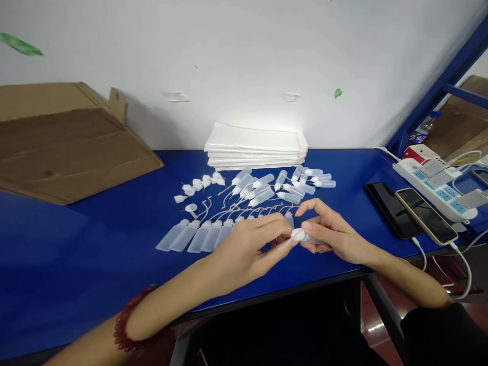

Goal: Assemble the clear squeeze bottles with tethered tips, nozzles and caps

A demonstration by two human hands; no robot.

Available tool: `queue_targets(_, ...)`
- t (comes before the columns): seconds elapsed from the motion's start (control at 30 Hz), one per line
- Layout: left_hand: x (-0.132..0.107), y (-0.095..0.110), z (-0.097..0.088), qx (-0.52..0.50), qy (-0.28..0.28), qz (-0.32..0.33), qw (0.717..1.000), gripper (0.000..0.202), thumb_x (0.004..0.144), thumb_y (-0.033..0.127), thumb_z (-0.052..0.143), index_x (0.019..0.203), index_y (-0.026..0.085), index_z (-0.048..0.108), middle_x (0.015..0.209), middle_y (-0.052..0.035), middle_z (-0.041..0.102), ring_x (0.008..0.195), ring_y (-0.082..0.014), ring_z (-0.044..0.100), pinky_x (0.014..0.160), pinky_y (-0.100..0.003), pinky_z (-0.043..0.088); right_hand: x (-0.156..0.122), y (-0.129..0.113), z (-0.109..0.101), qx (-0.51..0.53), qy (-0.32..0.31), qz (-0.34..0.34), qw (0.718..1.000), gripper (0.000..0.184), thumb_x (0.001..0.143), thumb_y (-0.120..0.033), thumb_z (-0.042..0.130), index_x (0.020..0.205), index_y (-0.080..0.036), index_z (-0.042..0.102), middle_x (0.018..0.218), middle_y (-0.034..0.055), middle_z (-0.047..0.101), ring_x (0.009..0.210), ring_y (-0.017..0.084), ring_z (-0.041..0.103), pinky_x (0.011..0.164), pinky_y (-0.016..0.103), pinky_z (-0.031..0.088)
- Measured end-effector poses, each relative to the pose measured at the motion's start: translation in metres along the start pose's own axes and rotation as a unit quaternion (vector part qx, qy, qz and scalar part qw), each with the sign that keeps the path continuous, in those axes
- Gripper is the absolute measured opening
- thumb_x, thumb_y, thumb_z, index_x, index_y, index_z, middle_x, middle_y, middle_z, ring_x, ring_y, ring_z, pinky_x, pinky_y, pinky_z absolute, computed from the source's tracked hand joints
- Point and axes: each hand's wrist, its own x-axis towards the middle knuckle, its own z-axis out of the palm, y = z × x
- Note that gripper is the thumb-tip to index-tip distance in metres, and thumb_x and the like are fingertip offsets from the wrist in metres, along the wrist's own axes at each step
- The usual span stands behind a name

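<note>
My left hand (247,249) and my right hand (328,231) meet over the blue table (76,254) near its front edge. Between their fingertips they pinch a small translucent plastic squeeze bottle (301,236), with its white cap end at my left fingers. Just behind my left hand lies a row of empty translucent bottles (198,235). Farther back lie several capped small bottles (282,185) and loose white caps (198,185), with thin white needle tips (229,201) scattered between.
A stack of white flat bags (255,147) lies against the wall. A brown cardboard box (64,142) lies at the left. Two phones (412,211) on cables and a white power strip (438,188) are at the right.
</note>
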Motion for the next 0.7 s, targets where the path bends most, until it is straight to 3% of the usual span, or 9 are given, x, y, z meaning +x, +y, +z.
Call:
queue_targets(0.1,0.000,0.000,-0.001,-0.016,-0.042,-0.028,0.999,0.011,0.094,0.025,0.060,0.092,0.017,0.067,0.074,0.0007,0.066,0.061,-0.0094,0.058,0.057,-0.019,0.047,-0.001,0.001,0.001,-0.028,0.005,0.000,1.000,0.027,0.095,-0.042,0.056,0.107,-0.022,0.042,0.062,-0.0077,0.051,0.053,0.008,0.043,0.048,0.018,0.031)
queue_targets(0.2,0.001,0.000,-0.001,-0.010,-0.050,-0.032,0.998,0.013,0.096,0.025,0.056,0.095,0.018,0.067,0.072,0.0017,0.066,0.061,-0.0094,0.059,0.058,-0.019,0.048,0.000,0.003,0.001,-0.051,0.000,-0.001,0.999,0.026,0.095,-0.041,0.054,0.107,-0.022,0.042,0.062,-0.0076,0.049,0.055,0.008,0.042,0.048,0.018,0.031)
queue_targets(0.4,-0.002,-0.003,0.002,0.049,-0.014,0.062,0.997,0.015,0.099,0.020,0.050,0.100,0.018,0.065,0.078,-0.0010,0.066,0.061,-0.0097,0.055,0.057,-0.020,0.046,0.003,0.005,-0.002,-0.037,0.001,0.053,0.998,0.030,0.092,-0.044,0.058,0.107,-0.022,0.043,0.061,-0.0082,0.051,0.052,0.007,0.043,0.046,0.016,0.030)
queue_targets(0.53,-0.002,-0.006,0.003,0.043,-0.010,0.067,0.997,0.015,0.099,0.019,0.051,0.100,0.019,0.066,0.080,-0.0012,0.064,0.064,-0.0101,0.056,0.059,-0.021,0.048,0.004,0.001,-0.001,-0.009,0.004,0.108,0.994,0.032,0.089,-0.047,0.061,0.103,-0.022,0.045,0.056,-0.0103,0.050,0.045,0.005,0.039,0.042,0.016,0.025)
queue_targets(0.7,-0.004,-0.009,0.009,0.008,0.008,0.056,0.998,0.015,0.097,0.022,0.055,0.094,0.021,0.070,0.082,-0.0007,0.064,0.073,-0.0110,0.057,0.066,-0.021,0.048,0.006,-0.002,0.002,0.025,-0.006,0.076,0.997,0.035,0.083,-0.041,0.069,0.100,-0.022,0.045,0.052,-0.0116,0.052,0.045,0.005,0.038,0.043,0.017,0.027)
